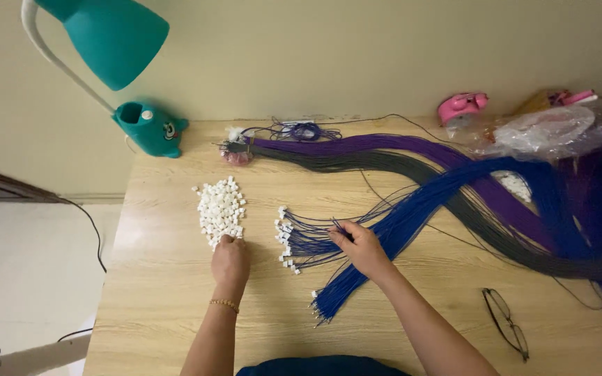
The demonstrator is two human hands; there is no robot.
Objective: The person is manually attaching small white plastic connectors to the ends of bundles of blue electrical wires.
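My left hand (230, 259) rests at the near end of a pile of small white plastic connectors (221, 207), fingertips closed on the pieces there. My right hand (360, 245) pinches blue wires (412, 209) where they fan out. To its left, several blue wires end in white connectors (285, 240). A second bunch of blue wire ends (329, 303) without connectors lies nearer to me. Purple wires (357, 144) and dark grey wires (357, 161) run across the far side of the wooden table (161, 292).
A teal desk lamp (144, 125) stands at the table's far left corner. Eyeglasses (505, 322) lie near the front right. Clear plastic bags (552, 129) and a pink object (461, 106) sit at the far right. A black cable (92, 230) hangs off the left edge.
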